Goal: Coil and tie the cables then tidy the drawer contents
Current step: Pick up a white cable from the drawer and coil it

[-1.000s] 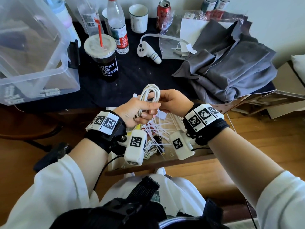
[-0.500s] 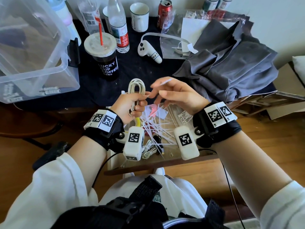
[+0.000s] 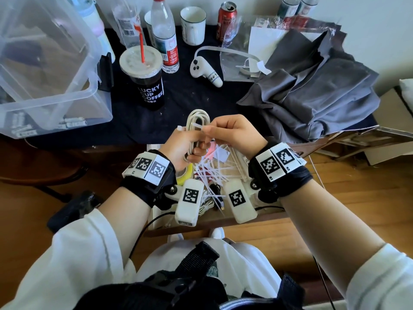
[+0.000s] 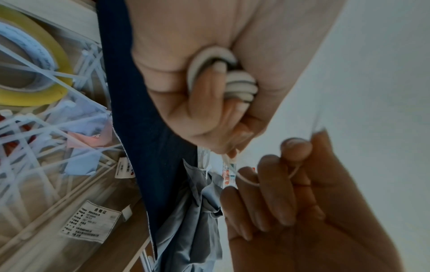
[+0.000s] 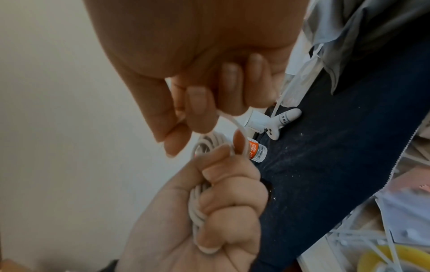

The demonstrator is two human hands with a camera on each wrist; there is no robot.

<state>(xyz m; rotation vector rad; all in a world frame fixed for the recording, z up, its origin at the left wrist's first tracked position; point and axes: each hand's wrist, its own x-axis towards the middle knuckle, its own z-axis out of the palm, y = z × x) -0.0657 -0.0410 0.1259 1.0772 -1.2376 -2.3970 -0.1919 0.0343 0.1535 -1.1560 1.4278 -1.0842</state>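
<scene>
One coiled white cable [image 3: 197, 121] sits bunched in the left hand [image 3: 183, 146], fingers [image 5: 229, 200] curled tight around the loops, held up over the open drawer [image 3: 223, 222] at the counter's front edge. The loop end pokes up above the fist. One white zip tie [image 3: 196, 126] crosses the bundle near the top; the right hand [image 3: 232, 133] pinches its tail between thumb and fingertips, with the other fingers loosely curled. In the left wrist view the thin strip runs from the left fist to the right fingers.

Below the hands, the drawer has a messy heap of loose white zip ties [image 3: 214, 173], too many to count, plus one yellow tape roll [image 4: 30, 64] and a few paper labels.

Further out on the dark counter [image 3: 196, 101]: one Lucky Cup coffee cup [image 3: 146, 77] with a red straw, one white controller [image 3: 205, 72], one white mug [image 3: 193, 25], one red can [image 3: 225, 19], two clear plastic bottles [image 3: 165, 36], one clear storage bin [image 3: 44, 70] on the left, one crumpled grey cloth [image 3: 312, 97] on the right.
</scene>
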